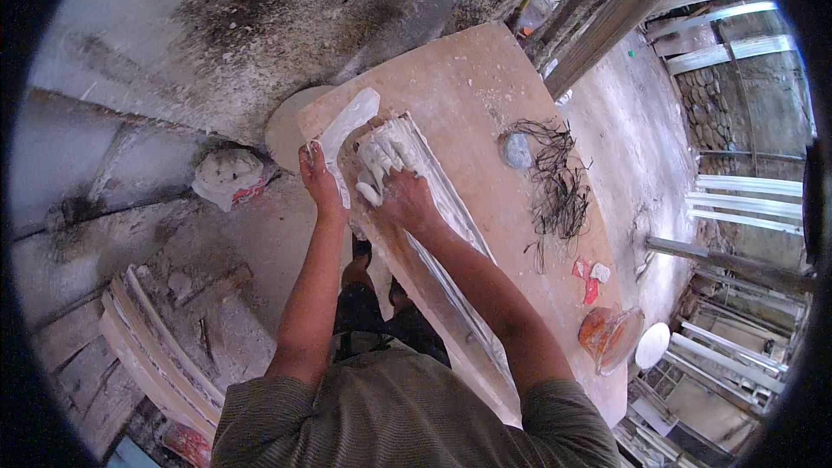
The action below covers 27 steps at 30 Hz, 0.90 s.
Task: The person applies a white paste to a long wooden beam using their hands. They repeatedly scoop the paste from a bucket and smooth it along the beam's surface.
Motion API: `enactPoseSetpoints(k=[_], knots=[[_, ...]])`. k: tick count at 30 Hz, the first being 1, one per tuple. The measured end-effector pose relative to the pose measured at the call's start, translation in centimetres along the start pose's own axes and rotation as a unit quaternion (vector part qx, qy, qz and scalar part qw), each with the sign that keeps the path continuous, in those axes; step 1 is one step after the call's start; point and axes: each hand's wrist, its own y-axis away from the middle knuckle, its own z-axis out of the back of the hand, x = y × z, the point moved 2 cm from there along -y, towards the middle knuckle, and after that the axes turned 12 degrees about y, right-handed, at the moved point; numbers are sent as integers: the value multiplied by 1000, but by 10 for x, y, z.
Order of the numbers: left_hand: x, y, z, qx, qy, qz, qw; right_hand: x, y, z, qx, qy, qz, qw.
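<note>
A long, narrow trough-like mould [451, 217] lies slantwise along the left side of the board, its ridged edge smeared white. On its far end rests my right hand [399, 182], palm down, fingers stretched and apart, thickly coated in white paste that looks like plaster. Where fingers end and paste begins is hard to make out. My left hand [321, 180], at the board's left edge, is closed on a flat white strip [351, 121] whose far end bends to the right. This strip stands just left of the mould's far end.
The tan board [468, 87] carries a tangle of dark wire [555, 178], a grey-blue round lump [516, 151], red scraps [591, 282] and an orange-brown bowl-like thing [611, 338]. Leftward on the floor are a white sack [230, 175] and curved mouldings [160, 351]. A post [620, 13] stands beyond.
</note>
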Motion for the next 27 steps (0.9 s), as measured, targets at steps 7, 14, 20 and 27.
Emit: enactPoseSetpoints(k=[7,14,20,27], knots=[[28,-32,-12,53,-99,-9,994,-14,-22,6,89,54,-8,995],[40,-29,-18,51,-113,-16,992,-13,-1,9,117,33,-107,987],[37,-21,-19,55,-72,38,995,-30,-28,8,32,-45,-113,992],[49,-14,-12,70,-123,-12,990,-61,-68,36,-165,-538,-163,811]])
